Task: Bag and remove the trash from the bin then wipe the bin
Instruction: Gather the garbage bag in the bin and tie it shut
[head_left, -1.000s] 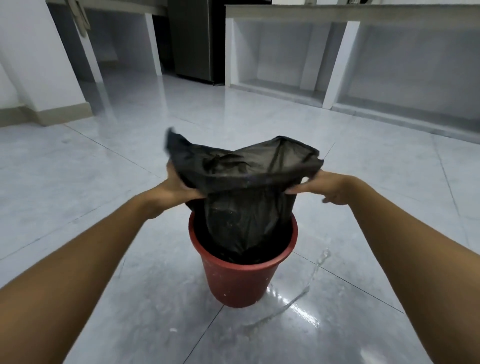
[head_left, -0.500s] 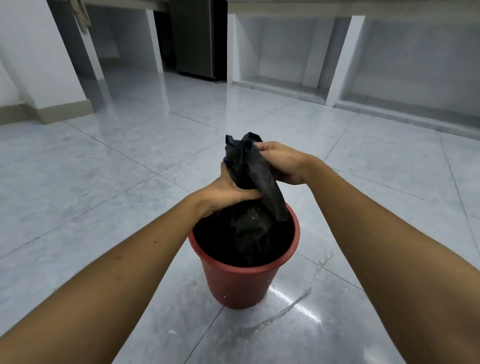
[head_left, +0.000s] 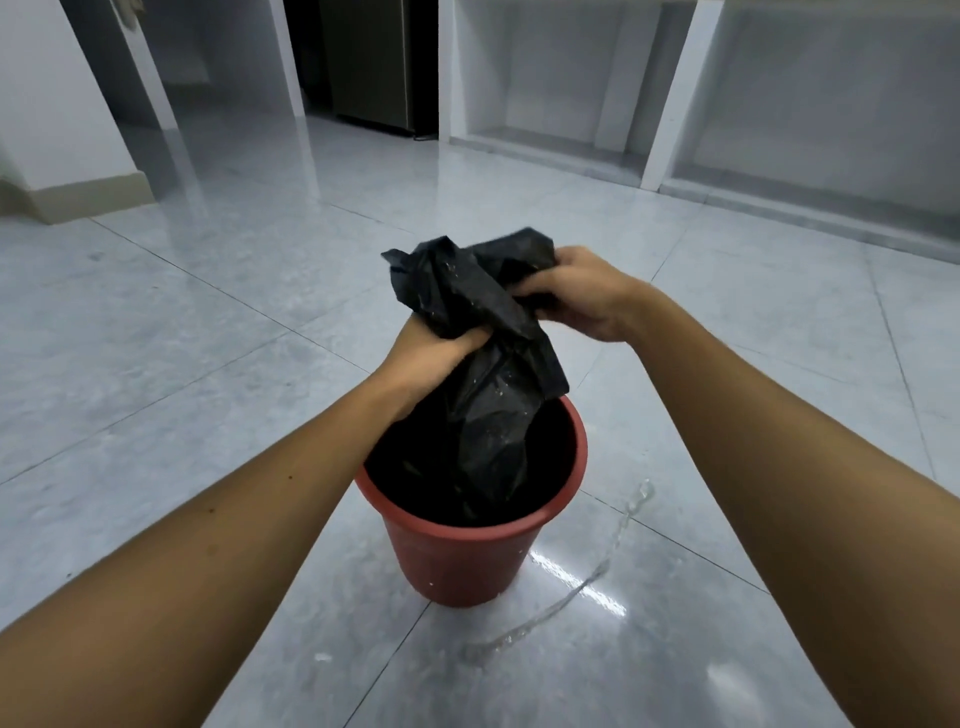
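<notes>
Black trash bag (head_left: 483, 364) seen at frame center, neck bunched together above a red bin (head_left: 462, 551); lower part of bag hangs down inside the bin, w/ small white specks or droplets on the plastic. Bag neck is clenched by left hand (head_left: 431, 358) just above the bin rim, fingers wrapped tight around the gathered plastic. Top of bag is gripped by right hand (head_left: 576, 291), slightly higher and to the right, fingers closed on crumpled plastic. Bin stands upright on glossy grey tiled floor (head_left: 208, 364). A thin water trail (head_left: 587, 582) is seen on the tiles lower right of bin. White open shelving (head_left: 675, 104) along upper right; dark fridge (head_left: 369, 57) at top center.
</notes>
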